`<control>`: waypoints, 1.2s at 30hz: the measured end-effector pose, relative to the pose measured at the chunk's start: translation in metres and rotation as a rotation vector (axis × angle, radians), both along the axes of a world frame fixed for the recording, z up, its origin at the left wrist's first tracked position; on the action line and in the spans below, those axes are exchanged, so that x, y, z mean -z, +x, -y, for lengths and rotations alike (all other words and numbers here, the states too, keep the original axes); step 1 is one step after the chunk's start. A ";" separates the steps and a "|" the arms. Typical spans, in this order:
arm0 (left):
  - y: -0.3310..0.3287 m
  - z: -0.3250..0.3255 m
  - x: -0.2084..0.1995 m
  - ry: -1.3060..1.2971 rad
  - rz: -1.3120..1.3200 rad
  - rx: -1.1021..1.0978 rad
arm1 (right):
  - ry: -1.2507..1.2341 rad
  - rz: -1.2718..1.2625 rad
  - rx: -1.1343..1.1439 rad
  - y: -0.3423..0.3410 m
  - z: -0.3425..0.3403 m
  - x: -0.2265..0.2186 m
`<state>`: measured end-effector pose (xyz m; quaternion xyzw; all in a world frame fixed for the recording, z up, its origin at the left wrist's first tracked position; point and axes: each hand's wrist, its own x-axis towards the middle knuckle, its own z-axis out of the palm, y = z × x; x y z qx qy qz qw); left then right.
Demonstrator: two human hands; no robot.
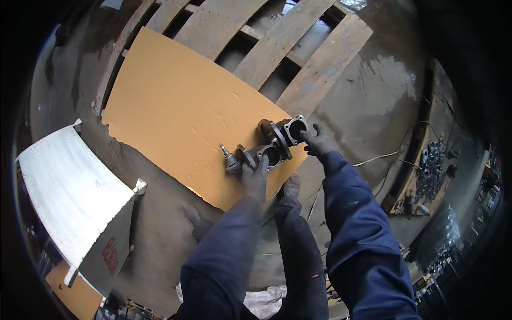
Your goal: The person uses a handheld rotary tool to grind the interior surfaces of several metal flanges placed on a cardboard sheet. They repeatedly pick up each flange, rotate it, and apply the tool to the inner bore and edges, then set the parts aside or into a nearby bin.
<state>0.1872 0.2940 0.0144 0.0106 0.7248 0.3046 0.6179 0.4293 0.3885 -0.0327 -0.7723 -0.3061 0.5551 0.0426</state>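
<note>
Two dark metal valve bodies with round bolt flanges lie close together near the right end of a tan cardboard sheet (176, 101). My gloved left hand (255, 180) grips the nearer valve body (270, 154), its thumb up by the round opening; the other fingers are mostly hidden. This piece has a narrow stem pointing left. The farther valve body (295, 130) has its square-cornered flange facing up, with bolt holes at the corners. At that flange's right rim is my gloved right hand (320, 143), fingers apart, fingertips at or just over the opening.
The cardboard lies partly over a wooden pallet (320, 69). To the left stands a white metal bin (74, 186) with corner posts. Small metal parts (431, 170) are heaped on a wooden board at right. A pale cable (376, 158) crosses the floor near my feet.
</note>
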 end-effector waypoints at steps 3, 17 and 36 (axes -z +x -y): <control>0.011 0.000 0.041 -0.028 -0.174 0.000 | -0.090 -0.323 0.143 -0.006 -0.012 0.018; -0.115 0.167 -0.233 0.097 0.404 -0.093 | 0.313 -0.143 -0.037 -0.013 0.056 0.021; -0.591 0.564 -0.556 0.142 -0.427 -1.069 | 0.189 -0.255 -0.948 -0.598 0.261 -0.633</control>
